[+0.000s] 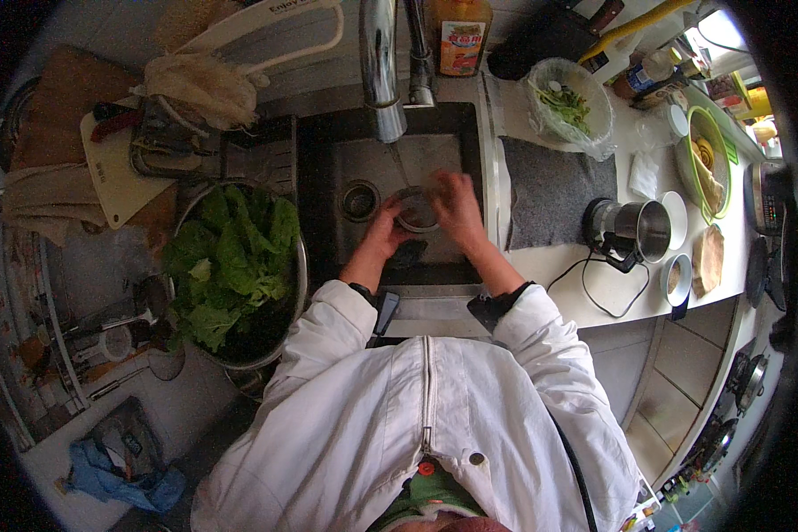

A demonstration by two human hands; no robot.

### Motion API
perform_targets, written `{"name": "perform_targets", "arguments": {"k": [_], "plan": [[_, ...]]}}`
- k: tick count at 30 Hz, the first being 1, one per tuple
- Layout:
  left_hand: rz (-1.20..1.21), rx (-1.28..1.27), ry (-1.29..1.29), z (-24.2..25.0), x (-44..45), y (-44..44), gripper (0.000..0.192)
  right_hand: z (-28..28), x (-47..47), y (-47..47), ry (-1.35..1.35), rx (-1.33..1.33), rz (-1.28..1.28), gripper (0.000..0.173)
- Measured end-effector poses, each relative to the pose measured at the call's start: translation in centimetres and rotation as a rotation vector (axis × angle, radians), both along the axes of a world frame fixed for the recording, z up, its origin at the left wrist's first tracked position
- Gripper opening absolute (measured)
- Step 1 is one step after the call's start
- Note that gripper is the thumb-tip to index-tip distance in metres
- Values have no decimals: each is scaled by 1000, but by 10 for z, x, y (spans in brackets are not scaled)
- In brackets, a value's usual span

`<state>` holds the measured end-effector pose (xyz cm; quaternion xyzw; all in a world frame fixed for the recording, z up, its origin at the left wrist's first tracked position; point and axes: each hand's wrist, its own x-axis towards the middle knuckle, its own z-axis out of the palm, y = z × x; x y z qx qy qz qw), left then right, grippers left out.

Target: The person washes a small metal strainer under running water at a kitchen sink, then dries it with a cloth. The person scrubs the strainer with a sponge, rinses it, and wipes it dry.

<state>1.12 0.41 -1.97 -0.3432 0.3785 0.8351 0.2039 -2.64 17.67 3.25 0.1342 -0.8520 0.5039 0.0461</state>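
Observation:
Under the chrome faucet (384,80), a thin stream of water runs into the dark sink (439,156). My left hand (387,229) grips the left side of a small round bowl or cup (417,211) held inside the sink. My right hand (453,206) is at the bowl's right rim, its fingers blurred; whether they grip the rim or only touch it, I cannot tell. The sink's drain (360,201) lies left of the bowl. Something dark, not clear in kind, sits just below my hands on the sink floor.
Leafy greens (233,259) fill a large metal basin left of the sink. On the right counter are a grey cloth (558,193), a bagged bowl of greens (572,106), a corded metal grinder or kettle (638,229), white bowls (676,279) and a green basket (728,166). Cutting boards (116,176) stand left.

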Motion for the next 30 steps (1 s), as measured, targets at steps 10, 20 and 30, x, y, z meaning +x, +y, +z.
{"name": "perform_targets", "arguments": {"k": [10,20,30], "plan": [[-52,-196,-18,11,2,20,42,-28,3,-43,-297,442,173,21],[-93,-455,-110,-14,-5,0,40,-17,-11,-29,-69,746,595,19],[-39,-333,-82,-12,-15,-5,36,-10,24,-27,13,437,322,28]]}}
